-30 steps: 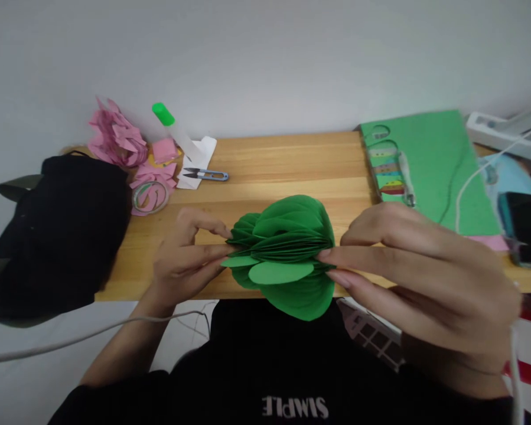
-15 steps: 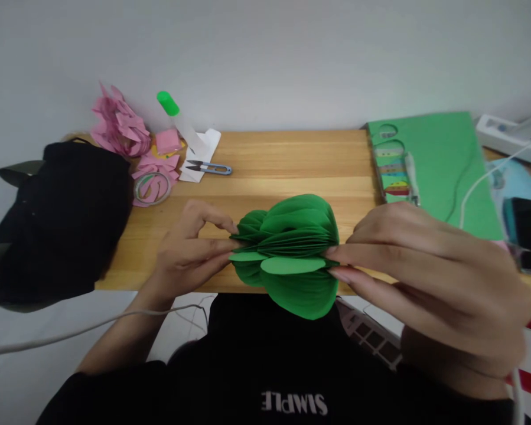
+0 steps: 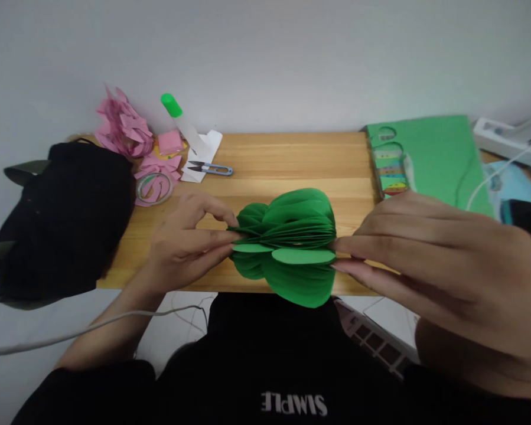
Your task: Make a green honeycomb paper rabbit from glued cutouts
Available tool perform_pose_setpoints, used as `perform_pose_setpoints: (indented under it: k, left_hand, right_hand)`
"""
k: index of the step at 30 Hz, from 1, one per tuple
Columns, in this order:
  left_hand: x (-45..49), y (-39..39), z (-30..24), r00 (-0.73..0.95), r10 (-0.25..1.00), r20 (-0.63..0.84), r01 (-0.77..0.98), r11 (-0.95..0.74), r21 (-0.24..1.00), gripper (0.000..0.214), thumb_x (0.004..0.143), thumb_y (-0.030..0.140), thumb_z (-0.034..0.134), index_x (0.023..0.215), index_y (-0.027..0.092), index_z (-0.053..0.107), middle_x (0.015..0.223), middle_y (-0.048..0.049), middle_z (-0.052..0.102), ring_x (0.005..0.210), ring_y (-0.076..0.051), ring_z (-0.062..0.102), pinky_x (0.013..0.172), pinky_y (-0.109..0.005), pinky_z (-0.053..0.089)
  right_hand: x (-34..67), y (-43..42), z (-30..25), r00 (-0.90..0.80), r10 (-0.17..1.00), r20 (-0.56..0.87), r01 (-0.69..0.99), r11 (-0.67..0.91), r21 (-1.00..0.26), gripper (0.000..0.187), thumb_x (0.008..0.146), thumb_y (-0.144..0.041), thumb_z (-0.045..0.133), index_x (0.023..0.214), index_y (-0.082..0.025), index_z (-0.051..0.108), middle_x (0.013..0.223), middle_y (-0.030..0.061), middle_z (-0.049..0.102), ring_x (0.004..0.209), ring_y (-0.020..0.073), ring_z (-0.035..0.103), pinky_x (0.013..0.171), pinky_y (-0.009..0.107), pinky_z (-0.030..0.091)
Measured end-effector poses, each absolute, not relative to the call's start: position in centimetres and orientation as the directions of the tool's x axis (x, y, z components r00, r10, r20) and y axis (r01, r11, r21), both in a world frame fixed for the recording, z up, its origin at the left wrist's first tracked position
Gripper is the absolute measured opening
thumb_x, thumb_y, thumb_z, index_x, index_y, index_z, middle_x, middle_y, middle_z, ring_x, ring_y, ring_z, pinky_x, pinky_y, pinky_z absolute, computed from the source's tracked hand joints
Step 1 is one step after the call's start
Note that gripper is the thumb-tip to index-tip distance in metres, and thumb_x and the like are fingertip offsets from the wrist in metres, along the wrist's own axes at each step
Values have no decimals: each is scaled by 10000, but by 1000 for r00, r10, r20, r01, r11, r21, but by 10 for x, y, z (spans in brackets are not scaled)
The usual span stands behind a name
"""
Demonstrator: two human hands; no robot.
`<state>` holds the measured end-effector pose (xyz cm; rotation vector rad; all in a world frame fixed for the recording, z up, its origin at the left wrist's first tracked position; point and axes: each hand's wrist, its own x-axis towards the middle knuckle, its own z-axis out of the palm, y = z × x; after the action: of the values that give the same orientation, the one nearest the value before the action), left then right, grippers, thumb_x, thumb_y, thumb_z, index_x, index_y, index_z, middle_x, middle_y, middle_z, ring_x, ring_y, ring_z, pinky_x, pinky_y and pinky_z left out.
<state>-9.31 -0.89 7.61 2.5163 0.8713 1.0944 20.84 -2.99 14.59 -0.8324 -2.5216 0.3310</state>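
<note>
A green paper honeycomb ball (image 3: 292,245), made of several stacked rounded sheets fanned apart, hangs between my hands above the front edge of the wooden table (image 3: 283,159). My left hand (image 3: 183,242) pinches its left end with thumb and fingers pressed together. My right hand (image 3: 429,260), large and close to the camera, pinches the right end with its fingertips. Both hands hold the ball level at chest height.
At the back left lie pink paper scraps (image 3: 123,127), a glue stick with a green cap (image 3: 179,118), small scissors (image 3: 212,169) and a tape roll (image 3: 153,189). A black bag (image 3: 61,218) sits at the left edge. Green paper sheets (image 3: 433,156) and a phone (image 3: 528,215) lie right.
Both hands and the green ball have risen slightly in the picture. My right hand has come closer to the camera. The grip on both ends is unchanged.
</note>
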Motion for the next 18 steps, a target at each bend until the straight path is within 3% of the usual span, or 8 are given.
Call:
perform_pose_setpoints:
  k: [5, 12, 18]
  left_hand:
    - [-90, -7, 80, 524, 601, 603, 404, -799, 445, 153, 809, 222, 722, 929, 315, 740, 906, -33, 677, 796, -191, 621, 693, -364, 496]
    - [-86, -3, 85, 555, 618, 557, 422, -786, 451, 107, 826, 207, 713, 894, 288, 727, 893, -13, 660, 807, -156, 614, 696, -299, 512]
    - [-87, -2, 88, 537, 686, 491, 416, -722, 554, 77, 815, 222, 724, 835, 296, 733, 886, -11, 661, 802, -156, 614, 681, -277, 500]
  right_hand:
    - [209, -28, 145, -710, 607, 358, 508, 793, -336, 121, 968, -260, 539, 935, -224, 650, 750, 10, 652, 695, 179, 618, 668, 343, 475]
    - [212, -20, 143, -714, 605, 353, 485, 791, -374, 80, 955, -236, 564, 923, -194, 624, 715, 12, 635, 657, 158, 610, 618, 312, 474]
    - [213, -14, 140, -689, 643, 334, 500, 755, -424, 77, 940, -209, 573, 902, -199, 640, 706, -5, 665, 636, 132, 620, 617, 275, 478]
